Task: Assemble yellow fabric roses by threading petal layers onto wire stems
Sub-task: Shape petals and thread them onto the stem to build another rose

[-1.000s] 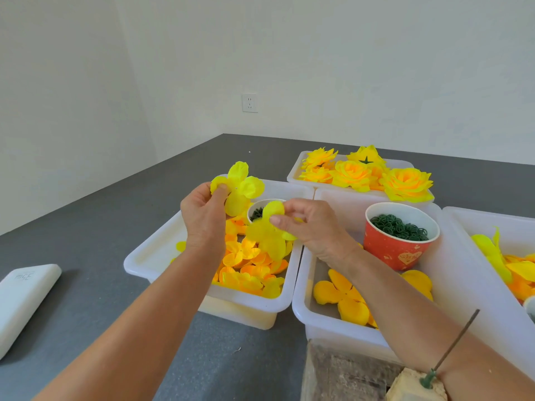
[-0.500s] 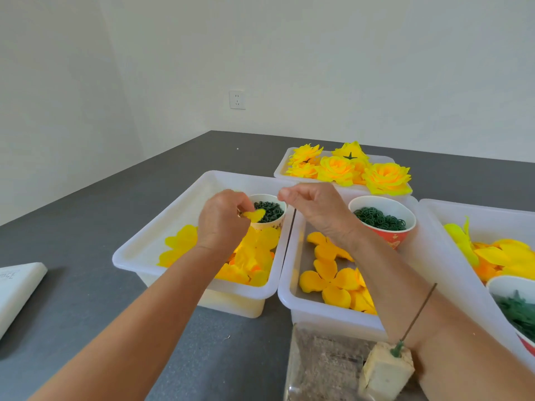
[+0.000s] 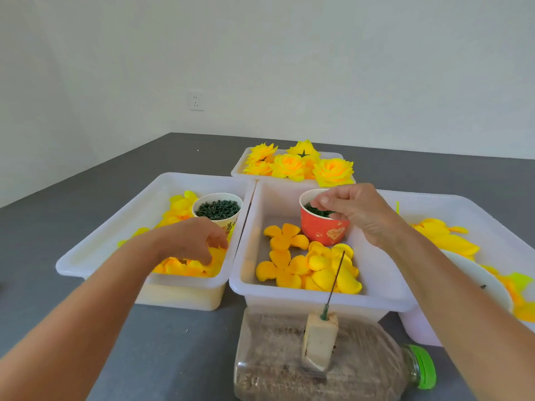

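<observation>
Left of centre in the frame, the left hand (image 3: 197, 241) is reaching down into the left white bin (image 3: 95, 247), its fingers curling onto the orange-yellow petal layers (image 3: 188, 266) heaped at that bin's near right corner; whether it is actually pinching one cannot be told, since the fingertips are sinking into the pile. Just beyond the hand, inside the same bin, a white paper cup (image 3: 217, 208) is holding small dark green pieces.

Right of centre, the right hand (image 3: 354, 211) is hovering over the red paper cup (image 3: 322, 230) in the middle white bin (image 3: 385, 287), thumb and fingers drawn together and dipping into the dark green rings (image 3: 317, 211) inside; it is probably nipping one. Flat yellow petal layers (image 3: 292, 267) are lying on that bin's floor, in front of the cup.

At lower centre, a thin wire stem (image 3: 335, 280) is standing tilted, bare, stuck into a pale foam block (image 3: 320, 340) resting on a clear bottle (image 3: 318, 369) with a green cap that is lying on its side. At upper centre, finished yellow roses (image 3: 292, 164) are filling a far white bin.
</observation>
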The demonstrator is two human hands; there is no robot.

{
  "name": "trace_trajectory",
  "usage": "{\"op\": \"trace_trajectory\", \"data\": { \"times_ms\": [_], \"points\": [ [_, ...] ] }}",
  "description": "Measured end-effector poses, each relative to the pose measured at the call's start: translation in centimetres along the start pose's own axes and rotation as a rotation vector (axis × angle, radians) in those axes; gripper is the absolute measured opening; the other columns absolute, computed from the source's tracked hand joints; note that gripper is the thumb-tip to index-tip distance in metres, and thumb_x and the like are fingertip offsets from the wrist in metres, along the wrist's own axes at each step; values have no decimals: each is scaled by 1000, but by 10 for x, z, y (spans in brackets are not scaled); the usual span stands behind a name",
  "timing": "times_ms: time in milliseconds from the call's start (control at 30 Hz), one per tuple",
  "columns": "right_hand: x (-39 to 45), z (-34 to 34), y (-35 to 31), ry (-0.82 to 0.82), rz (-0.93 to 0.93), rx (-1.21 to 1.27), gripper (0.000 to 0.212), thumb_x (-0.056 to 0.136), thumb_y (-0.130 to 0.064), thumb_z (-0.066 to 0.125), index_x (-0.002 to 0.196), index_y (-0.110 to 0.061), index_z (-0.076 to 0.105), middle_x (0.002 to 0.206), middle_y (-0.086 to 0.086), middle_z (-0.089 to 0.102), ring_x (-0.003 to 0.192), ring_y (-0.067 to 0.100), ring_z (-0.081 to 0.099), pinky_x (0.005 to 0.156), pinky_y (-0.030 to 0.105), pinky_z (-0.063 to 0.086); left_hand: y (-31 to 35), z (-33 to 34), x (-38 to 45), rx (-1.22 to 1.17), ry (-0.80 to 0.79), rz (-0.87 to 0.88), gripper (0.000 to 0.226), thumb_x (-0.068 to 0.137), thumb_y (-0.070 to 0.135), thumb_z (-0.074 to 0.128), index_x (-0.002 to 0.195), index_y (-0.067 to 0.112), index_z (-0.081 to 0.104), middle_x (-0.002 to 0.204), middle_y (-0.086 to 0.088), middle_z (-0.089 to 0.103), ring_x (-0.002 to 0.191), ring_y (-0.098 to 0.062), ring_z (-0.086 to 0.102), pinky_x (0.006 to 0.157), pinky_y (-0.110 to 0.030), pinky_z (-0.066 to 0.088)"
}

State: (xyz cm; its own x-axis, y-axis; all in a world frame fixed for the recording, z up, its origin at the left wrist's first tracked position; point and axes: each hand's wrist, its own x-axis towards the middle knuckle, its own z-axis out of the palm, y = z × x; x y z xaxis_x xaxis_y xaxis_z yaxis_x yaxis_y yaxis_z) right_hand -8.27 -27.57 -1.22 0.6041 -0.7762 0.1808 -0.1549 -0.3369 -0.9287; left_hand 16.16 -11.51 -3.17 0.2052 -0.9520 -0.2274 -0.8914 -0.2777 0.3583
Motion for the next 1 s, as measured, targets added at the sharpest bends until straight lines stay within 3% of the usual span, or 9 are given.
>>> {"op": "trace_trajectory", "data": {
  "times_ms": [167, 267, 333, 433, 500, 600, 767, 900, 1000],
  "points": [
    [-8, -13, 19, -91, 97, -219, 3, 80, -9, 72, 77, -10, 72, 84, 10, 69, 78, 16, 59, 68, 24, 49, 26, -30, -3, 250, -37, 11, 48, 79, 16, 67, 125, 28, 56, 104, 11, 56, 89, -7, 51, 70, -16, 39],
    [-11, -13, 26, -298, 105, -485, 13, 74, -15, 78, 84, -8, 73, 78, -2, 67, 76, 9, 59, 65, 18, 44, 43, -38, 1, 435, 198, 38, 36, 83, 23, 63, 119, 20, 61, 112, 2, 61, 101, -16, 54, 79, -24, 40],
    [-11, -8, 30, -420, 110, -669, 28, 68, -26, 82, 88, -9, 72, 76, -8, 62, 73, 7, 55, 61, 19, 40, 53, -37, 7, 425, 325, 80, 32, 84, 24, 63, 115, 18, 64, 109, 3, 63, 98, -14, 54, 73, -20, 35],
    [-12, 3, 40, -414, 65, -943, 44, 63, -47, 81, 90, -14, 66, 78, -9, 55, 76, 13, 53, 58, 24, 38, 68, -31, 20, 309, 413, 176, 27, 82, 21, 65, 109, 18, 68, 96, 7, 61, 85, -7, 49, 70, -13, 31],
    [-10, 10, 45, -378, 49, -1052, 47, 64, -56, 75, 77, -12, 63, 73, -1, 56, 69, 17, 54, 55, 28, 39, 77, -23, 30, 267, 436, 195, 23, 82, 19, 64, 105, 17, 69, 103, 3, 65, 89, -10, 52, 77, -17, 37],
    [-8, 15, 48, -334, 79, -1041, 42, 69, -47, 73, 60, -14, 50, 62, 2, 50, 61, 20, 50, 54, 30, 39, 91, -10, 46, 250, 448, 204, 19, 84, 16, 60, 100, 15, 70, 106, -1, 66, 101, -18, 57, 86, -28, 45],
    [-9, 15, 46, -350, 85, -1000, 29, 75, -30, 69, 85, -3, 67, 92, 13, 65, 85, 28, 61, 73, 36, 52, 102, 1, 66, 167, 482, 248, 20, 86, 11, 54, 95, 11, 71, 101, -3, 69, 97, -19, 59, 82, -27, 44],
    [-13, 21, 45, -357, 26, -1021, 28, 73, -23, 65, 59, -5, 48, 69, 11, 48, 66, 25, 47, 53, 29, 36, 94, 15, 74, 28, 551, 240, 16, 84, 6, 56, 89, 5, 71, 93, -8, 70, 90, -22, 60, 73, -24, 39],
    [-14, 21, 46, -321, -33, -1029, 28, 72, -29, 69, 82, -4, 61, 82, 8, 60, 78, 25, 54, 61, 30, 40, 86, 22, 76, -100, 607, 223, 15, 83, 4, 57, 87, 4, 72, 88, -8, 71, 84, -20, 61, 72, -23, 41]
  ]
}}
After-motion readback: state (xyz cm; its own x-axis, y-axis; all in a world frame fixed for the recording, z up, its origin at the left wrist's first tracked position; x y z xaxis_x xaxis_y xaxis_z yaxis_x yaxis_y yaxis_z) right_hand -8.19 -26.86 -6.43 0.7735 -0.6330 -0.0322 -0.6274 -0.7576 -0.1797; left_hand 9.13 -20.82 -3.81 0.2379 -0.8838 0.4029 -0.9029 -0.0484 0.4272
